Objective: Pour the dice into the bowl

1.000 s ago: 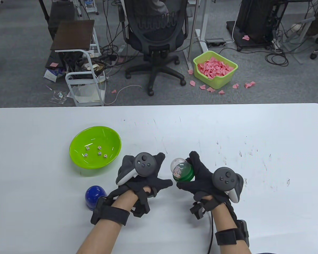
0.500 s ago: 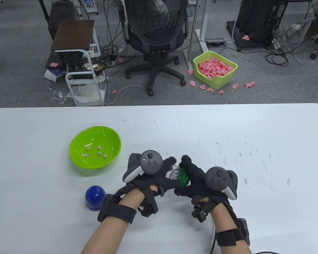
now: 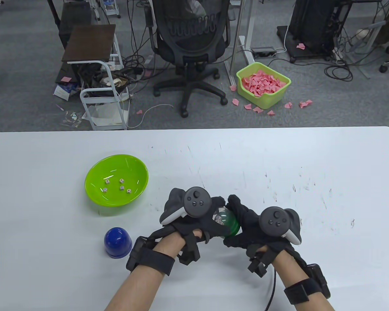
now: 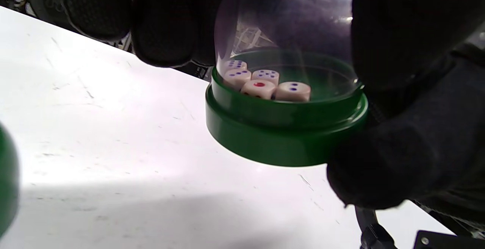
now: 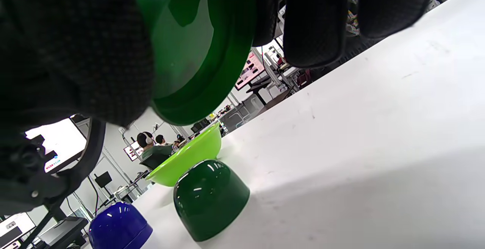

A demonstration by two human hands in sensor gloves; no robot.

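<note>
A dice shaker point(image 3: 229, 223) with a green base point(image 4: 284, 127) and a clear dome point(image 4: 288, 25) is held above the table between both hands. Several white dice point(image 4: 265, 84) lie inside on the base. My right hand point(image 3: 246, 225) grips the base from the right. My left hand point(image 3: 197, 217) covers the dome, its fingers point(image 4: 159, 21) wrapped on it. The lime green bowl point(image 3: 94, 191) stands to the left with several dice point(image 3: 118, 186) in it. The bowl also shows in the right wrist view point(image 5: 189, 156).
A blue dome cup point(image 3: 117, 242) stands mouth down near my left wrist. A dark green cup point(image 5: 210, 199) stands mouth down beside it, hidden under my left hand in the table view. The white table point(image 3: 311, 181) is scuffed.
My left hand has moved right and closed over the shaker's dome, which only the right hand held before. Both hands have shifted a little right and nearer to me.
</note>
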